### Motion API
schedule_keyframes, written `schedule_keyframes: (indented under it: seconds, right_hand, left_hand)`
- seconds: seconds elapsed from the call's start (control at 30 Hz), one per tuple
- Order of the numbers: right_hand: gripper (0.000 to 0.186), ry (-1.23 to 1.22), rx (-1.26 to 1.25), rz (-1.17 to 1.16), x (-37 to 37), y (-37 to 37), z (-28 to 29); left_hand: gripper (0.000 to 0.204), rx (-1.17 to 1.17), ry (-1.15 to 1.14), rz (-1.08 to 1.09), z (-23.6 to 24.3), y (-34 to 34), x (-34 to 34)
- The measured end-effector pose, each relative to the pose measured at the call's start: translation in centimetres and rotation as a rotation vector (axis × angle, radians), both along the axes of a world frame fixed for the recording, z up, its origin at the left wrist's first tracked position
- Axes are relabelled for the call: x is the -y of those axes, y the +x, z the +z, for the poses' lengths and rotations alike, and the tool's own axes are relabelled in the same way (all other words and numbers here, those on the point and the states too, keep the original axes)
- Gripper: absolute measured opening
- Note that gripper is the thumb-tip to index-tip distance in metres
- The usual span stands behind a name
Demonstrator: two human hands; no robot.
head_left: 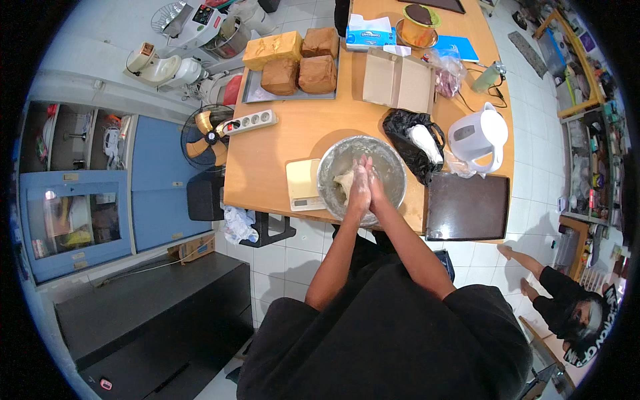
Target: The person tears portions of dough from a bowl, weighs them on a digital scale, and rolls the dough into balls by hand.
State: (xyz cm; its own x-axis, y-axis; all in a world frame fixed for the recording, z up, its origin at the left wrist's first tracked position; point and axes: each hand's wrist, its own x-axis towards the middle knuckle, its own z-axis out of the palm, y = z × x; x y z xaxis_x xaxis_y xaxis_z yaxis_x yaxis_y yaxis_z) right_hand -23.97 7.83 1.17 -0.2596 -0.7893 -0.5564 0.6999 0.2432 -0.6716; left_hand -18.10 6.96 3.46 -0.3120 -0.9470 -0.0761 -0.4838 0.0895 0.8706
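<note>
Workroom table: light-brown wooden top [267, 160] on a white-tiled floor, its near edge toward the person.
Mixing bowl: wide, round, grey metal bowl [395, 175] at the near edge, just right of a pale-yellow flat kitchen scale [303, 177].
Dough: pale, soft-looking lump [344, 183] inside the bowl, on its left side, just left of the left hand; whether they touch, I cannot tell.
Left hand: whitened with residue [360, 189], narrow, its palm laid against the other.
Right hand: likewise narrow [377, 189], pressed to the left over the bowl; anything between the palms is hidden.
Step in hand: probably rubbing sticky residue off the palms during dough handling.
Next move: likely calls for parting the palms and reaching left and down to the lump.
</note>
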Motion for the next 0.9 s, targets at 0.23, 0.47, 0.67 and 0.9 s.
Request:
schedule_keyframes:
  seconds: [0.23,0.47,0.67,0.9]
  right_hand:
    - [0.057,-0.052,0.132,0.153,1.2,-2.0,0.8]
    - [0.05,-0.091,0.037,0.093,0.0,-1.0,0.7]
    - [0.045,-0.058,-0.047,0.016,0.1,-0.6,-0.4]
    - [0.037,-0.071,0.103,-0.053,0.2,-0.4,1.3]
  left_hand:
    - [0.059,0.1,0.0,-0.2,0.3,1.4,-0.8]
    - [0.05,0.355,-0.125,-0.2,0.2,1.9,0.1]
    - [0.047,0.202,-0.189,-0.126,0.2,1.8,-1.3]
    - [0.046,0.095,-0.265,-0.053,0.9,1.4,-0.6]
